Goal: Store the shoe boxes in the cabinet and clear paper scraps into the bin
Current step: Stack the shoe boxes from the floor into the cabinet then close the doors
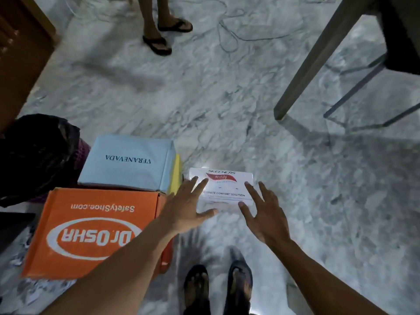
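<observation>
**White box lying crosswise, one hand over each end**

The white shoe box (227,189) is sitting on the marble floor (227,110) straight ahead of your feet, just right of the orange box (95,223) and the blue box (127,164). Its long axis is running left to right across your view, with its print reading upright toward you, so its two short ends are facing your two hands.

You are holding your left hand (186,208) over the left end and your right hand (266,214) over the right end. Both hands are open, palms down and fingers spread, and neither is gripping anything. The left fingers (200,185) are overlapping the box's left edge and the right fingers (251,189) are overlapping its right corner. From this top-down angle I cannot tell whether they are touching the lid or hovering above it.

Both hands are lying about equally near, so this is looking like a two-handed lift, with each palm taking its own short end. On the left the gap to the orange box is narrow, and that hand is likely needing the more care.

The black bin bag (34,153) is sitting behind the stacked boxes at far left, and paper scraps (20,255) are lying on the floor beside the orange box.
</observation>
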